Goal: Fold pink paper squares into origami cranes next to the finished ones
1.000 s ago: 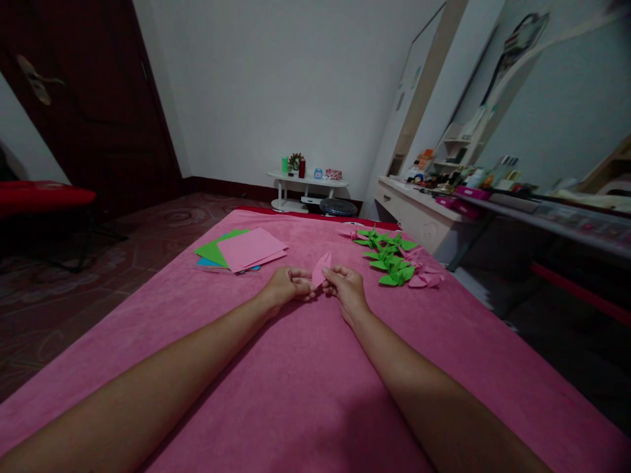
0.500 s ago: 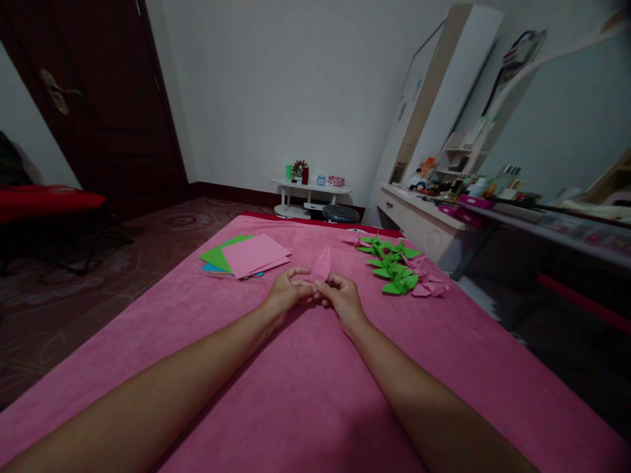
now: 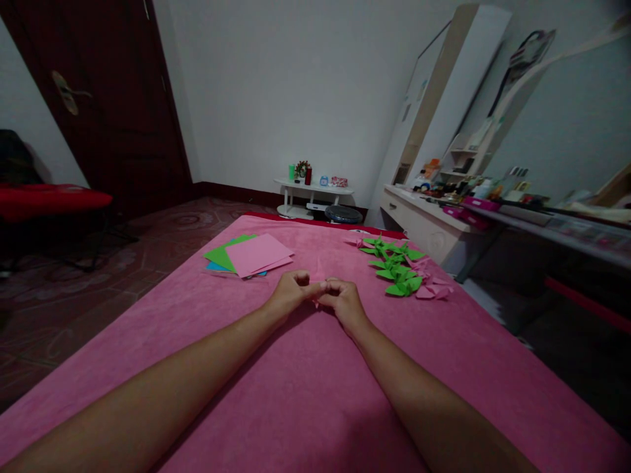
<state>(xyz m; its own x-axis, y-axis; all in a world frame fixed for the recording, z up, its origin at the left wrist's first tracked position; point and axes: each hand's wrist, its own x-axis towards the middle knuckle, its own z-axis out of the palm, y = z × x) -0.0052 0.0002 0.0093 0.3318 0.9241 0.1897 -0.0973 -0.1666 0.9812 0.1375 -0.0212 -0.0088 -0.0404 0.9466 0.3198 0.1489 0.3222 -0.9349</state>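
Since half a second ago, the folded pink paper (image 3: 320, 270) has dropped from standing broad above the fingers to being mostly hidden behind them, with just a slim tip poking up, and the left hand (image 3: 292, 293) has closed in so that its digits meet the right hand (image 3: 345, 302). Both hands pinch the paper between their fingertips, just above the middle of the pink cloth (image 3: 276, 381); the exact fold is too covered to make out. Ahead and to the left of the left hand lies a loose stack of square paper, with pink sheets (image 3: 259, 252) on top, a green sheet (image 3: 217, 257) sticking out beneath and a blue sheet (image 3: 218, 267) lower still. To the right of the right hand, green folded figures (image 3: 404, 285) with pointed tips sit bunched together, pink folded figures (image 3: 434, 290) close against them. Beyond the cloth's far edge, a low white table (image 3: 340, 190) holds a green cup (image 3: 292, 171), a red container (image 3: 308, 176) and a small blue clock (image 3: 324, 180). A cluttered pale dresser (image 3: 428, 223) stands at the right, and a dark red door (image 3: 113, 98) at the left.
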